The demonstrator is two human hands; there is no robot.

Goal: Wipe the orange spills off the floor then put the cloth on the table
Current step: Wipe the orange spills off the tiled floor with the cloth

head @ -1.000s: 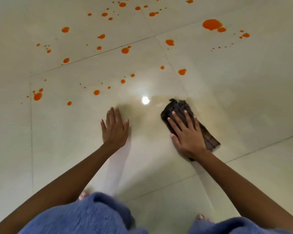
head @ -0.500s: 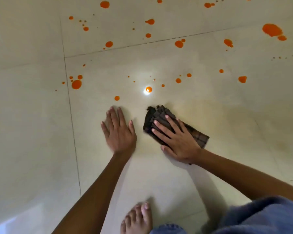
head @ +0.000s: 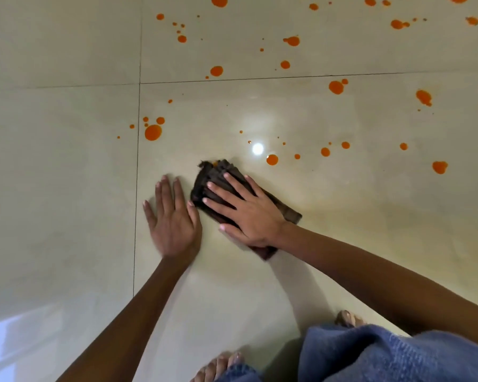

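The right hand (head: pixel 249 213) lies flat on the dark folded cloth (head: pixel 214 176), fingers (head: pixel 218 188) straight and spread, pressing the cloth to the floor (head: pixel 66 188) rather than gripping it; the left hand (head: pixel 171 221) rests palm-down on the bare tile at 9 o'clock of the cloth, fingers straight, holding nothing, thumb just beside the cloth edge (contact cannot be confirmed). The cloth's long axis runs from roughly 10 o'clock to 4 o'clock, its frayed leading end projecting beyond the right fingertips; an orange trace shows on that end. Orange spills (head: pixel 335 87) cover the floor from 10 o'clock through 2 o'clock; the nearest drop (head: pixel 272 160) lies near the leading end, at about 1 o'clock of the right hand; a large blot (head: pixel 153 132) lies at 10 o'clock, in line with the long axis. Judgement: wiping is in progress with most spills uncleared; the right hand is the working hand; a push along the axis meets the blot, a sweep toward 1 o'clock meets the nearest drop. The table is not in view.
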